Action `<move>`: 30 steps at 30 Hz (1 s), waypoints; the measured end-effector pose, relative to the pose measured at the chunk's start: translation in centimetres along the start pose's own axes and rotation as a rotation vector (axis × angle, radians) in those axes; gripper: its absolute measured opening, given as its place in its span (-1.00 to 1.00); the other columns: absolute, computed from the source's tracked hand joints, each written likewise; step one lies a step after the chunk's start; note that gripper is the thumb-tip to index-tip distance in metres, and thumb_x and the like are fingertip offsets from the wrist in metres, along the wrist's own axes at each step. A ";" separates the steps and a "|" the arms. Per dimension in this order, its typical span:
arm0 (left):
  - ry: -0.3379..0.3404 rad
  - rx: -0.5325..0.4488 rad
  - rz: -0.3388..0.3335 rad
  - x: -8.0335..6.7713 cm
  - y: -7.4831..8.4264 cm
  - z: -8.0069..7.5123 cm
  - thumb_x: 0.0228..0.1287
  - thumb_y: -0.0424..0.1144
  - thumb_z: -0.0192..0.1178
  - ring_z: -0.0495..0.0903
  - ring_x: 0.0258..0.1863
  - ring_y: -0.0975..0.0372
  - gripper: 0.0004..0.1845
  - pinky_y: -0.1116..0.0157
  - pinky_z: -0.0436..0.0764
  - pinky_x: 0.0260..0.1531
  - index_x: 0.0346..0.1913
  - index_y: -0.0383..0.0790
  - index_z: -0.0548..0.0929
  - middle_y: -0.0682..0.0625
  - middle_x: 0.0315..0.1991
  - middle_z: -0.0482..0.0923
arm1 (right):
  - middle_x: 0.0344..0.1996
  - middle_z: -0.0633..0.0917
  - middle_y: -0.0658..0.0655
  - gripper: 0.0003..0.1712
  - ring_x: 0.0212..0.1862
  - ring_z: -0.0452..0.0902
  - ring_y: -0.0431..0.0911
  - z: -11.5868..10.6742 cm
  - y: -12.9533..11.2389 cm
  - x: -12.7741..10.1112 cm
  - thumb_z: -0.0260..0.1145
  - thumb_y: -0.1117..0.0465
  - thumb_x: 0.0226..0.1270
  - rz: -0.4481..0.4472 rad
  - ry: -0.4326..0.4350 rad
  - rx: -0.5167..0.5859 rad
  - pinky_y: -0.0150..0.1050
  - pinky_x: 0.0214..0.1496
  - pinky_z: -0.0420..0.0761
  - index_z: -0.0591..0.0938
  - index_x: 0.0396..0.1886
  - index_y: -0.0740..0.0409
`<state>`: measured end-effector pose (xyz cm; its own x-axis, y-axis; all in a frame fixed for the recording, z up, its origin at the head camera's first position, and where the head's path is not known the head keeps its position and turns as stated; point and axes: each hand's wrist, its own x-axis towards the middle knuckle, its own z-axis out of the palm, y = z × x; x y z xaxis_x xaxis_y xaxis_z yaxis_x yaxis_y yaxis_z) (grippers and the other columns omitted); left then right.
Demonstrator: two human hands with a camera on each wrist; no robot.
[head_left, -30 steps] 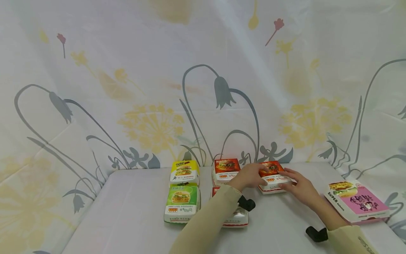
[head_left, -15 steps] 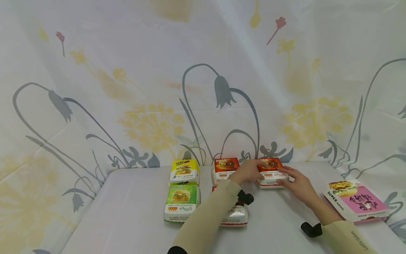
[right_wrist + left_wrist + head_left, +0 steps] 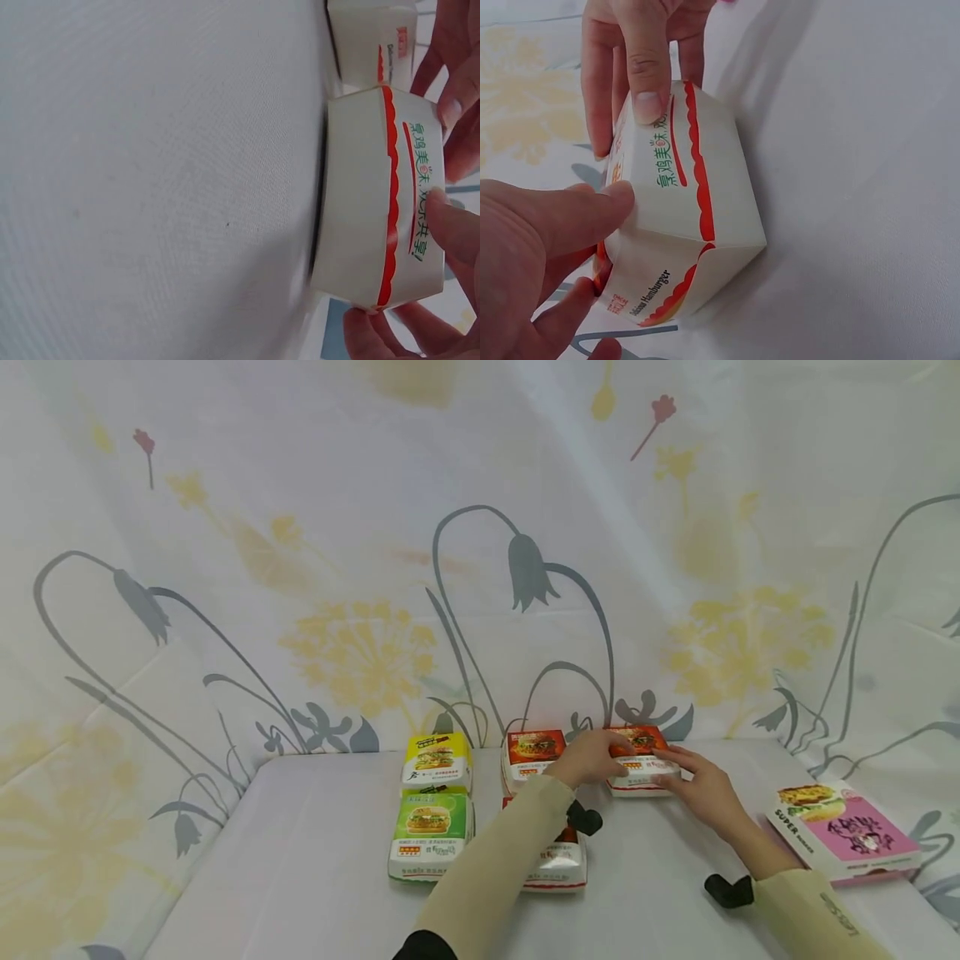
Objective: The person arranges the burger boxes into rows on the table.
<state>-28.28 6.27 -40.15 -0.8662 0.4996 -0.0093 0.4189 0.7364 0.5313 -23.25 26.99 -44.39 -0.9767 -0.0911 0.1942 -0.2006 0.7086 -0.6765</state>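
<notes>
1. At far left of the group: yellow burger box (image 3: 437, 762) behind green burger box (image 3: 431, 835), one column, both shut and flat on the white surface (image 3: 315, 860).
2. Next column: red burger box (image 3: 533, 757) at the back, another box (image 3: 558, 860) in front, mostly hidden by the left sleeve.
3. Left hand (image 3: 590, 758) curled over the near-left edge of the red-topped burger box (image 3: 640, 760); in the wrist view, thumb against its side wall, fingers under the lid edge.
4. Right hand (image 3: 701, 788) gripping the same box's right side, fingertips (image 3: 646, 90) pressed to its wall.
5. Box down on the surface at the back row, just beside the red box, apart by a small gap; roughly square, lid up, front face toward the person.
6. Judged nearly placed: third column begun, hands not yet released, squaring up left.
7. Far right: pink Super burger box (image 3: 843, 831), well apart, angled, seemingly yet to be lined up.
</notes>
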 end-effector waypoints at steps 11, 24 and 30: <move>-0.003 0.021 0.007 0.0 -0.2 0.0 0.21 -0.15 0.43 0.51 0.02 0.34 -0.66 0.38 0.50 -0.06 0.06 0.17 0.74 0.24 0.17 0.57 | 0.34 0.39 0.45 -0.40 0.36 0.19 0.44 -0.3 0.0 -0.4 0.41 0.10 0.33 -0.028 0.021 -0.012 0.38 0.23 0.26 0.55 0.26 0.34; -0.008 0.007 -0.046 0.1 -0.2 0.2 0.21 -0.15 0.43 0.45 -0.10 0.32 -0.66 0.38 0.49 -0.14 0.05 0.21 0.74 0.26 0.17 0.55 | 0.30 0.46 0.42 -0.44 0.33 0.24 0.44 -1.6 0.2 -1.4 0.35 0.10 0.39 0.003 0.002 -0.041 0.40 0.18 0.29 0.55 0.27 0.33; -0.014 -0.020 -0.060 0.1 -0.4 0.1 0.22 -0.16 0.43 0.44 -0.12 0.31 -0.66 0.38 0.49 -0.17 0.05 0.21 0.73 0.24 0.18 0.55 | 0.29 0.46 0.45 -0.42 0.33 0.24 0.45 -3.4 0.0 -2.0 0.29 0.07 0.45 0.012 0.023 -0.023 0.38 0.11 0.40 0.50 0.32 0.31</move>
<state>-28.46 6.08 -40.49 -0.8857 0.4612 -0.0534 0.3608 0.7560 0.5461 -20.99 29.55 -42.33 -0.9770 -0.0664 0.2027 -0.1868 0.7252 -0.6627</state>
